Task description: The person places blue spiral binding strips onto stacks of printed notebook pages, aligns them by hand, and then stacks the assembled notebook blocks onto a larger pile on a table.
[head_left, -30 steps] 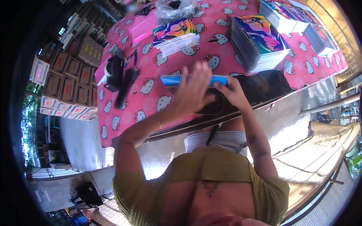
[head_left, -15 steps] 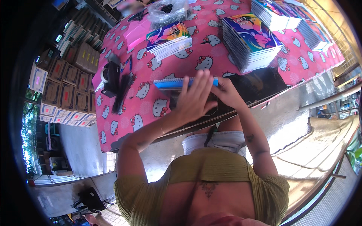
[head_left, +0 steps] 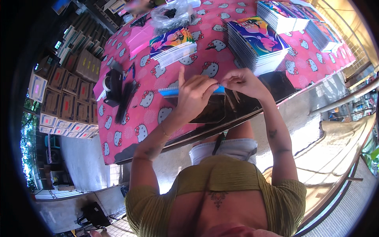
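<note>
The blue-edged notebook (head_left: 173, 91) lies flat at the near edge of the table (head_left: 130, 130), over a dark sheet or cover (head_left: 205, 110) that reaches right to that edge; both hands meet on top of it. The likely trouble is a slip: the notebook sits so close to the near edge that a push toward the person could carry it, or the dark sheet under it, off the table; a pinch that lets go on one side could also skew the pages or the blue strip.

The left hand (head_left: 195, 93) lies over the notebook with its fingers curled down onto the blue edge and the forefinger raised straight up; it presses more than it grips. The right hand (head_left: 244, 82) is closed in a pinch at the same edge, touching the left fingertips; what exactly it pinches is hidden.

Beyond them a small stack of bright notebooks (head_left: 173, 45) sits toward the far edge; a taller stack (head_left: 256, 41) stands toward the far right corner; a black tape dispenser (head_left: 112, 87) rests by the left edge.
</note>
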`<state>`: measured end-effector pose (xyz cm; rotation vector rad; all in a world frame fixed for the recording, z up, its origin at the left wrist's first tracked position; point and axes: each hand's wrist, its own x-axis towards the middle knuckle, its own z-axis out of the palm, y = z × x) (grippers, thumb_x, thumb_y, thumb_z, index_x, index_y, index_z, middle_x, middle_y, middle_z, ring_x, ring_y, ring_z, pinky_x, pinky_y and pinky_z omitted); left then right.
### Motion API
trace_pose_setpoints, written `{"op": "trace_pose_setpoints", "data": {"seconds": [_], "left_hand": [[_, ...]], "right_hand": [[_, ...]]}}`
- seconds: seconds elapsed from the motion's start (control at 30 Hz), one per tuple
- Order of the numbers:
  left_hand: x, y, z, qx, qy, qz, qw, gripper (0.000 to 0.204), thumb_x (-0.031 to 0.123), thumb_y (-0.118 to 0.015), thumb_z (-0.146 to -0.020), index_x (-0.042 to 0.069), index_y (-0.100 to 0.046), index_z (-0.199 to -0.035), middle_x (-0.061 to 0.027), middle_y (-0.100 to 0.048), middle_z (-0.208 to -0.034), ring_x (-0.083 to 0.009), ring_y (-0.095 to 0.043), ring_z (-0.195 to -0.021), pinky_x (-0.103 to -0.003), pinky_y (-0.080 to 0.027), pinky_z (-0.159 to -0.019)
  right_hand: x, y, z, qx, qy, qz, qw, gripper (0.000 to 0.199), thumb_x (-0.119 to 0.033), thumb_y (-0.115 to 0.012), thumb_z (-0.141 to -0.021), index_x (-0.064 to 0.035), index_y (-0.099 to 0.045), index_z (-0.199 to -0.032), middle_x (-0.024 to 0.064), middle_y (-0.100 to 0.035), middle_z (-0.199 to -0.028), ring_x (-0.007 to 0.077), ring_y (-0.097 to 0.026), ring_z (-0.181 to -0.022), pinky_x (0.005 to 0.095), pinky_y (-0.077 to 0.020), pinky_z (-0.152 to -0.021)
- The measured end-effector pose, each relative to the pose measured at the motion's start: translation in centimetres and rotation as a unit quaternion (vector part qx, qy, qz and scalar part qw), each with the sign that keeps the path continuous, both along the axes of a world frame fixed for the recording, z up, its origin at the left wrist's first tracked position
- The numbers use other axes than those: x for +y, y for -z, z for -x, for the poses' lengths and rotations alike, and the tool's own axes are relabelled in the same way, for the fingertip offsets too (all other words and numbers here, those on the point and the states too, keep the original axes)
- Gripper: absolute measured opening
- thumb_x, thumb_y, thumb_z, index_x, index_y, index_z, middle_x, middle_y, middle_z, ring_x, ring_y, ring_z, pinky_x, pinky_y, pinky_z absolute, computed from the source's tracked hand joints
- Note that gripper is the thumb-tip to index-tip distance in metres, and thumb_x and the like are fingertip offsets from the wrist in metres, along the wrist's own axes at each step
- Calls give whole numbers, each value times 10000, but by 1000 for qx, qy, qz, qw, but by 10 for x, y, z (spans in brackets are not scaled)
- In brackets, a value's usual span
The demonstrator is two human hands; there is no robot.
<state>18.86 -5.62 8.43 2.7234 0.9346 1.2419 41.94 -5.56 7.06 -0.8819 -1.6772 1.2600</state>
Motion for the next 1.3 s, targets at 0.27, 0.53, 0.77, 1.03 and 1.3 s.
{"op": "trace_pose_setpoints", "data": {"seconds": [0.27,0.53,0.77,1.03,1.3], "left_hand": [[-7,-35,19,140,9,87,986,230,-5,-674,-864,23,-695,-1091,-132,-715,-958,-349,-694,-849,-410,-555,-788],[71,-136,-40,-174,126,-211,954,264,-40,-654,-873,9,-698,-1128,-143,-736,-1097,-331,-713,-1008,-432,-554,-890],[164,-22,-134,41,306,-14,951,296,-19,-597,-937,65,-713,-1196,-119,-697,-1263,-276,-622,-1266,-440,-413,-1142],[146,-16,-130,42,235,-33,970,351,-32,-601,-885,72,-709,-1202,-127,-690,-1250,-314,-640,-1204,-426,-492,-1077],[173,-29,-35,-5,103,-12,995,363,154,-718,-887,72,-673,-1238,-150,-675,-1215,-342,-640,-1154,-420,-537,-962]], "right_hand": [[-19,3,37,-58,214,-167,961,120,-15,-686,-842,-9,-629,-948,69,-652,-806,146,-682,-785,321,-528,-708],[1,-31,-137,-212,580,-281,735,489,-180,-727,-922,-35,-585,-1367,194,-590,-1377,333,-540,-1316,430,-406,-1111],[34,20,-187,43,417,-118,900,402,34,-711,-911,30,-637,-1307,83,-731,-1113,119,-673,-994,274,-534,-910],[37,30,-192,79,409,-111,902,408,30,-717,-904,40,-639,-1304,95,-722,-1160,136,-666,-1043,288,-525,-952],[-19,5,-180,16,520,-124,845,410,-137,-669,-985,-8,-606,-1369,126,-665,-1279,200,-622,-1182,346,-489,-1030]]}}
